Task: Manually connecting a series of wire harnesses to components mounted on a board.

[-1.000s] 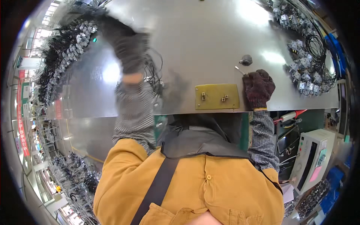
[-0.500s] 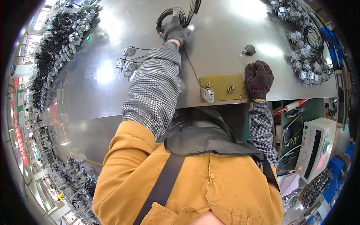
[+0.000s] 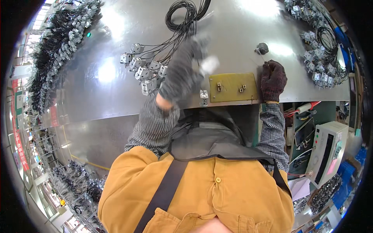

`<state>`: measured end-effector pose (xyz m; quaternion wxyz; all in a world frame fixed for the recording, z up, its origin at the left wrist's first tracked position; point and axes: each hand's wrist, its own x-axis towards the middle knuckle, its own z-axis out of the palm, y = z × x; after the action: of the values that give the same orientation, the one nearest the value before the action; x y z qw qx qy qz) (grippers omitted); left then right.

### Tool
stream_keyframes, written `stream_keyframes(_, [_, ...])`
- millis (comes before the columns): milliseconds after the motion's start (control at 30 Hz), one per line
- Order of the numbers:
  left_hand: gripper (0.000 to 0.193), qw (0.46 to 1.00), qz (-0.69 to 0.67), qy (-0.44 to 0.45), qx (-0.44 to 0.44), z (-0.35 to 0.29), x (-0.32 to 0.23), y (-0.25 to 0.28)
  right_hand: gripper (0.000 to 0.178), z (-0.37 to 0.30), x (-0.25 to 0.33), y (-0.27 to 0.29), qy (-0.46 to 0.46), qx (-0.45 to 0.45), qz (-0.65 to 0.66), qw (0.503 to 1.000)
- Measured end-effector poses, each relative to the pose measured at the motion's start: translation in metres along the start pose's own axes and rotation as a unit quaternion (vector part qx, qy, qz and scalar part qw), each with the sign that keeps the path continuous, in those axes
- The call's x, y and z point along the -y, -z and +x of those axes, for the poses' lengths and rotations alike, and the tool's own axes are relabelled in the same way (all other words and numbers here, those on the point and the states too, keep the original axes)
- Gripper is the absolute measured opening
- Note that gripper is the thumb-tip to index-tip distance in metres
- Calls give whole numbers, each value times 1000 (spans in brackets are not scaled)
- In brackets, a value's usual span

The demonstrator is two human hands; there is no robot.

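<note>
My left hand point(image 3: 190, 58), in a dark glove with pale fingertips, is smeared by motion above the table, left of the yellow-brown plate point(image 3: 229, 93); its grip cannot be made out. Small metal clips stand on that plate. Just left of the plate is a small silver block-shaped part point(image 3: 204, 98). Beside my left hand several silver blocks point(image 3: 143, 73) lie on black cables that run up to a coil point(image 3: 180, 17). My right hand point(image 3: 274, 79), in a dark knitted glove, is closed right of the plate, on a thin two-pronged metal tool, now faint.
A small dark lump point(image 3: 262, 48) lies beyond my right hand. Heaps of cabled silver parts flank the metal table point(image 3: 97, 97) at left point(image 3: 62, 50) and right point(image 3: 318, 62). Below the right edge are an open drawer point(image 3: 303, 136) and a white box-shaped instrument point(image 3: 328, 153).
My left hand has come back from the cable coil toward me. The silver block at the plate's left end is now off it; more cabled blocks are uncovered. My right hand shifted slightly.
</note>
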<state>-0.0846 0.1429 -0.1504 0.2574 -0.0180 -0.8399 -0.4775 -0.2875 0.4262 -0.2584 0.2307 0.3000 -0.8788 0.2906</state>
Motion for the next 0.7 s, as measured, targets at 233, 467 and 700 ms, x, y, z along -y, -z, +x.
stream_keyframes(233, [65, 933, 284, 42, 218, -97, -21, -21, 24, -17, -4, -8, -120, -12, 91, 988])
stream_keyframes(467, [62, 955, 251, 26, 159, -75, -12, -18, 24, -36, 45, 5, -116, 33, 227, 967])
stream_keyframes(700, [56, 967, -21, 199, 160, -46, 7, -44, 31, -41, 100, 47, -210, 183, 335, 900])
